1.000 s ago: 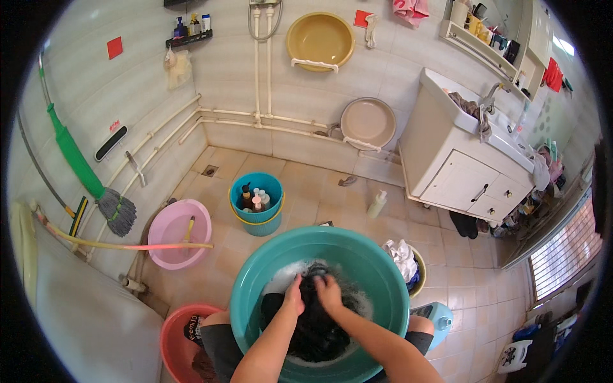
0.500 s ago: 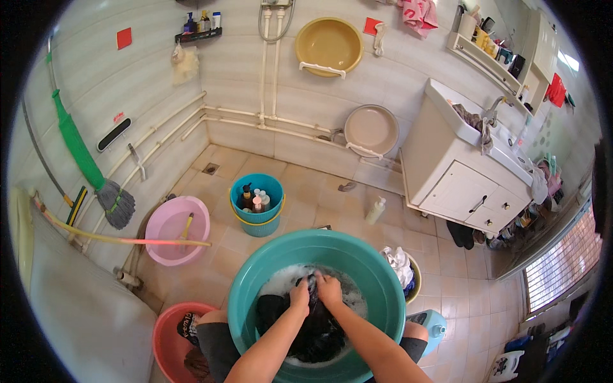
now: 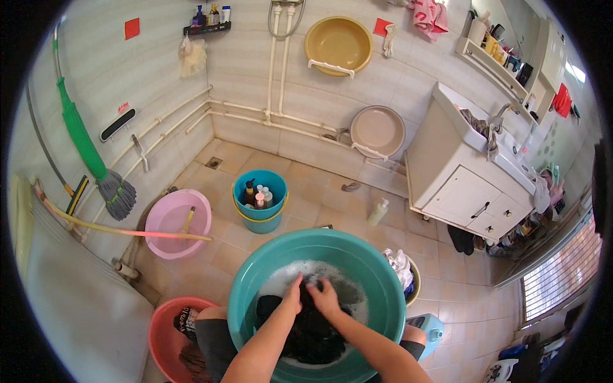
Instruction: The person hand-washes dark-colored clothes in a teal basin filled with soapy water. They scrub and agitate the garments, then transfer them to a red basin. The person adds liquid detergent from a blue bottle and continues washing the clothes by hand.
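Observation:
Soapy water and a dark bundle of cloth fill the bottom of a large teal basin point(image 3: 378, 281) between my knees. My left hand point(image 3: 293, 295) is on the black cloth point(image 3: 314, 335), its fingers pointing away and the cloth against its palm. Close beside it, my right hand point(image 3: 324, 299) has bent fingers around a bunched part of the same cloth; the fingertips are slightly blurred. White foam point(image 3: 351, 290) lies around the bundle. The cloth's lower part is under the water, and its exact kind is not clear.
A red basin point(image 3: 167, 332) with clothes stands left, a pink basin point(image 3: 167, 223) beyond it. A blue bucket point(image 3: 262, 225) holds bottles. Right of the teal basin are a tub of laundry point(image 3: 401, 267) and a light-blue jug point(image 3: 429, 335). A yellowish hose point(image 3: 102, 228) crosses the left side.
My hands have shifted slightly on the black cloth; the left fingers now look straighter and the right hand's are blurred. The whole view has tilted a little.

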Demonstrator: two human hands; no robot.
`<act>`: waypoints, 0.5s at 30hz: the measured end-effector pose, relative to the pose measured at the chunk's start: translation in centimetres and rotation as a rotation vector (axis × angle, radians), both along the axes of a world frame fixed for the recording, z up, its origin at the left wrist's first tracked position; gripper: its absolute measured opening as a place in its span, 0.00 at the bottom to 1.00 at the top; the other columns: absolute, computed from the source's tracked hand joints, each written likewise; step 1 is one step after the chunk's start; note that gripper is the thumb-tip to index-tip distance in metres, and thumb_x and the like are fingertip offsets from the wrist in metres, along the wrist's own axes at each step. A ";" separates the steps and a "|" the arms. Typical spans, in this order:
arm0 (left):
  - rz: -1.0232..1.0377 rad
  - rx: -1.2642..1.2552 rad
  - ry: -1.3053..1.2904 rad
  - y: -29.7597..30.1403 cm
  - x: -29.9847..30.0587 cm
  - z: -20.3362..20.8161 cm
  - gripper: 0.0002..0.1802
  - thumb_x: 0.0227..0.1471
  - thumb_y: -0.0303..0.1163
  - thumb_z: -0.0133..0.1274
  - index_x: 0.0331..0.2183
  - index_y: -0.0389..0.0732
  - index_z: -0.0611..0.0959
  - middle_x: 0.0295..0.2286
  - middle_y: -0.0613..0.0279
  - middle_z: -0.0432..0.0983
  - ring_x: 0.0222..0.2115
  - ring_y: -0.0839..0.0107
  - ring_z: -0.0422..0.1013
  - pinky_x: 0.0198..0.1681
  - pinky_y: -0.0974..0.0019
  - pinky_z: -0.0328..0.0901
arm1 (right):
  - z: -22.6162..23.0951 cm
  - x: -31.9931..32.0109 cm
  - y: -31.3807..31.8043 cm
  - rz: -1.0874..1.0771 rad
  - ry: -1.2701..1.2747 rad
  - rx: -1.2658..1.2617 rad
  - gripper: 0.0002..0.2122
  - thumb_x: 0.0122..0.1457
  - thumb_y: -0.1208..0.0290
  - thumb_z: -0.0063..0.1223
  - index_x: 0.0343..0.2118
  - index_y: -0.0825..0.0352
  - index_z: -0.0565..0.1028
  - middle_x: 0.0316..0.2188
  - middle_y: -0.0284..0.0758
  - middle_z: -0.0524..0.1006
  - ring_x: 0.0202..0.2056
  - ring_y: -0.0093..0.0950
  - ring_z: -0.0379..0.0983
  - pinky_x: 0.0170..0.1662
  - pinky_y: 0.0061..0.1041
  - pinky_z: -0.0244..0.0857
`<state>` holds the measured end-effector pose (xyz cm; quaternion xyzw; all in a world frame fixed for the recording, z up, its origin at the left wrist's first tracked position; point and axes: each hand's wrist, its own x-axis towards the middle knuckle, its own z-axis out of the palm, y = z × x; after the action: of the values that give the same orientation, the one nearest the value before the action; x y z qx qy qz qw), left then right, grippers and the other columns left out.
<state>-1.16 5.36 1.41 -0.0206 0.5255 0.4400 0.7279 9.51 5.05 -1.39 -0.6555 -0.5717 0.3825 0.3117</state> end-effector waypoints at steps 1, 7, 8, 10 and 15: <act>-0.072 0.030 -0.169 1.0 -0.7 -4.6 0.30 0.47 0.53 0.43 0.47 0.43 0.68 0.46 0.59 0.63 0.48 0.65 0.57 0.51 0.62 0.49 | 1.8 -1.3 -1.3 0.103 0.057 0.056 0.22 0.46 0.61 0.53 0.41 0.71 0.67 0.36 0.49 0.71 0.40 0.40 0.68 0.42 0.29 0.61; 0.024 0.135 -0.331 0.7 0.2 -7.9 0.20 0.48 0.45 0.44 0.35 0.37 0.74 0.35 0.58 0.70 0.37 0.66 0.65 0.40 0.66 0.59 | 6.8 -3.4 -3.8 0.219 -0.242 0.109 0.20 0.50 0.51 0.45 0.26 0.68 0.74 0.22 0.50 0.72 0.28 0.47 0.69 0.32 0.38 0.62; 0.054 0.131 -0.274 0.5 0.6 -8.0 0.19 0.48 0.44 0.44 0.34 0.37 0.75 0.34 0.57 0.70 0.36 0.66 0.65 0.38 0.66 0.59 | 5.5 -3.2 -2.8 0.189 -0.237 0.208 0.19 0.50 0.53 0.44 0.26 0.68 0.75 0.21 0.50 0.72 0.26 0.48 0.69 0.31 0.39 0.62; 0.116 0.096 -0.083 0.2 1.3 -5.5 0.18 0.48 0.42 0.45 0.32 0.35 0.75 0.32 0.57 0.71 0.34 0.66 0.66 0.36 0.66 0.61 | 5.0 -2.6 -0.6 0.060 -0.320 0.044 0.17 0.51 0.56 0.44 0.30 0.67 0.75 0.23 0.50 0.73 0.27 0.47 0.69 0.32 0.39 0.64; 0.104 0.064 0.490 0.7 1.8 -0.3 0.29 0.43 0.45 0.52 0.40 0.30 0.71 0.39 0.51 0.68 0.40 0.61 0.64 0.42 0.64 0.58 | -3.7 2.2 4.0 -0.227 0.195 -0.133 0.19 0.51 0.53 0.45 0.33 0.68 0.73 0.31 0.47 0.72 0.32 0.45 0.69 0.35 0.33 0.61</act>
<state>0.66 6.06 1.11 0.0828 0.6703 0.4853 0.5552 11.69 9.02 -5.10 -0.6948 -0.4346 0.4436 0.3628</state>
